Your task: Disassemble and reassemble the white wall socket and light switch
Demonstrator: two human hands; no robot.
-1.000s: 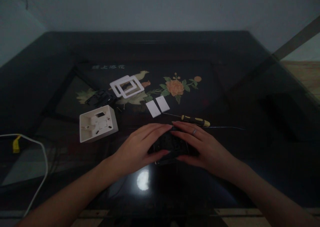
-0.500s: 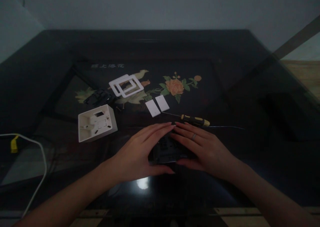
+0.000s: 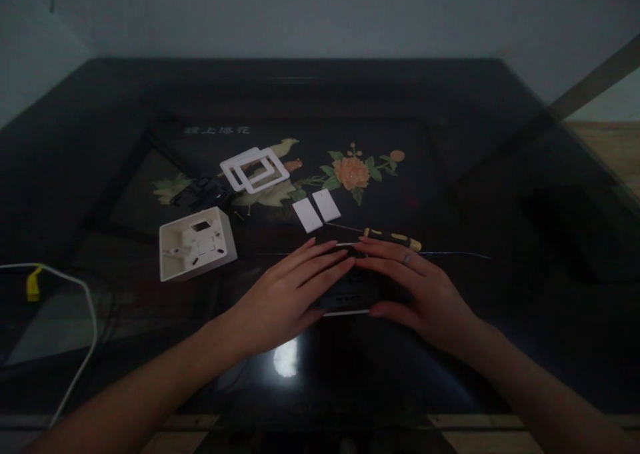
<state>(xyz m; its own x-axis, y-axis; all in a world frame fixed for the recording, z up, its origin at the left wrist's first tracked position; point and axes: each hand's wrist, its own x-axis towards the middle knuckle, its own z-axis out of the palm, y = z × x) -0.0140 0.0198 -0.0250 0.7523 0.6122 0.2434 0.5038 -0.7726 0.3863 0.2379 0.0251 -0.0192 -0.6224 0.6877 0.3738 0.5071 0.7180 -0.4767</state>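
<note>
Left hand (image 3: 287,294) and right hand (image 3: 425,286) clasp a white-edged dark plate (image 3: 346,299) in closed grip; across the tabletop (image 3: 280,97), white frames (image 3: 270,184) and hollow box (image 3: 228,241) lie unjoined.

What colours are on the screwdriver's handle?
The screwdriver's handle is black and yellow, best seen in the head view.

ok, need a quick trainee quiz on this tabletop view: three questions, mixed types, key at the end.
1. True or false: the two white frames overlap in this view.
2. Between the left hand and the right hand is:
(A) a hammer
(B) a dark part with white edging
(C) a drinking cup
3. How many small white plates lie near the tip of the screwdriver?

Key: 1. True. 2. B. 3. Two.
</note>
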